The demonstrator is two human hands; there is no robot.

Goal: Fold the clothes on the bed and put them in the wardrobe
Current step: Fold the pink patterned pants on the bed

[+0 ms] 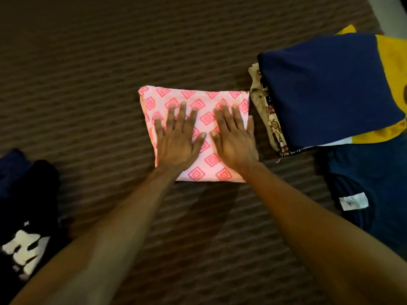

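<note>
A folded white cloth with pink diamond print (204,94) lies on the brown striped bed cover (88,73), near the middle. My left hand (178,137) rests flat on its left half, fingers spread. My right hand (233,137) lies flat on its right half, fingers spread too. Neither hand grips anything. To the right sits a stack of folded clothes: a navy piece (326,89) on top, a yellow one (394,58) under it, and a brown patterned one (267,115) sticking out at the left side.
A dark blue garment with a white label (372,188) lies at the lower right. A black garment with a white print (28,227) is heaped at the lower left edge. A pale surface (389,9) shows beyond the bed's far right corner.
</note>
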